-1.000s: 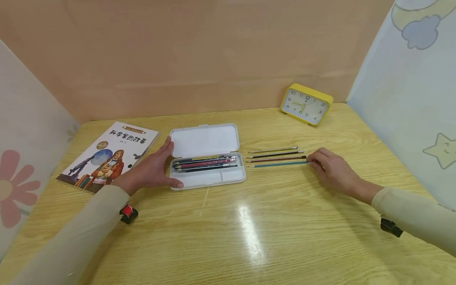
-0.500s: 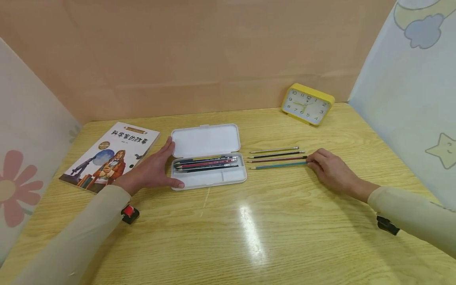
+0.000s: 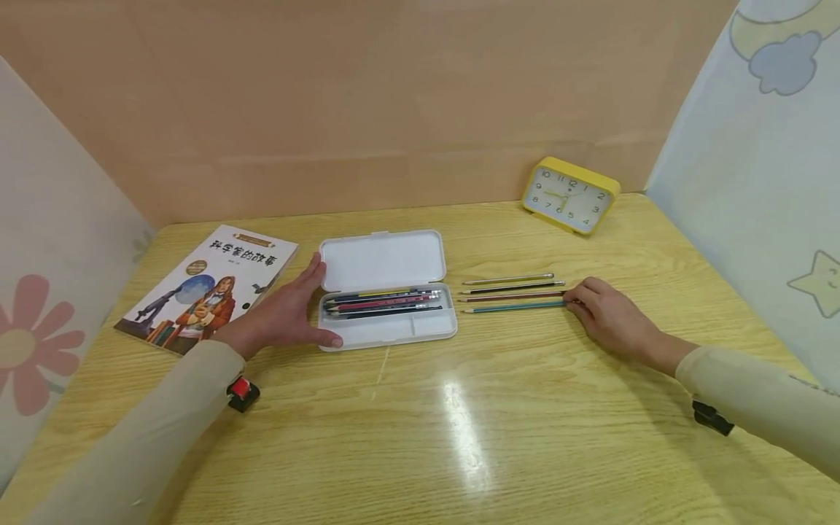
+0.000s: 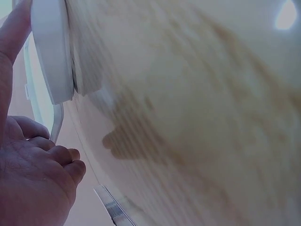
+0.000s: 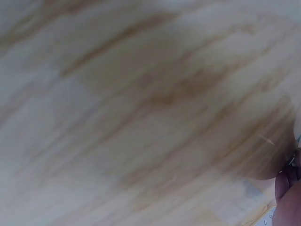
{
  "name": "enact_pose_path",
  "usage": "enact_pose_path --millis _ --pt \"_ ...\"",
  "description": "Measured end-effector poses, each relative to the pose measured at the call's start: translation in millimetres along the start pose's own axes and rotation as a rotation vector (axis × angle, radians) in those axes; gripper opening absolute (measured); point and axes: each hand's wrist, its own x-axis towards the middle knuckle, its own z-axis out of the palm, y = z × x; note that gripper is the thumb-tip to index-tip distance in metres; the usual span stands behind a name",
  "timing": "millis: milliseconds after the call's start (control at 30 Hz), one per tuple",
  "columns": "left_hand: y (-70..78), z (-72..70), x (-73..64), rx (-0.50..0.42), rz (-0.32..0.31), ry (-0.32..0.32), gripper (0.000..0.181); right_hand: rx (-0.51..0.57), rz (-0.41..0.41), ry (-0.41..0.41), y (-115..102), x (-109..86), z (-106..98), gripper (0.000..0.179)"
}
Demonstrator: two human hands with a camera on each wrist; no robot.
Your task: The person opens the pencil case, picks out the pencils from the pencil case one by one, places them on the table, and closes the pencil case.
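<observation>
A white pencil case lies with its lid folded back in the head view. Several pencils fill its rear compartment; the front ones hold nothing. My left hand spans the case's left side, fingers along the lid's edge and thumb on the front left corner. To the right of the case, a yellow-striped pencil, a black pencil, a dark red pencil and a blue pencil lie in a row, tips leftward. My right hand pinches the blue pencil's right end, which its fingers hide.
A yellow alarm clock stands at the back right of the wooden table. At the left lies a book with an illustrated cover, partly behind my left forearm. Walls border the table at the back and both sides.
</observation>
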Motion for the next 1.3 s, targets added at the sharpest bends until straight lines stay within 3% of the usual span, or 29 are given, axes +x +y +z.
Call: enact_pose_path --millis 767,1067,1300 --pt "-0.8 -0.2 0.6 0.014 0.003 -0.005 0.137 -0.010 -0.015 -0.012 -3.4 1.3 -4.1 0.016" --pt "-0.4 0.1 0.7 0.011 0.005 -0.003 0.137 0.009 -0.128 0.065 -10.6 9.1 -0.7 0.020" --pt "0.1 0.3 0.4 0.007 0.001 -0.004 0.137 0.049 -0.184 0.035 -40.4 24.9 13.1 0.015"
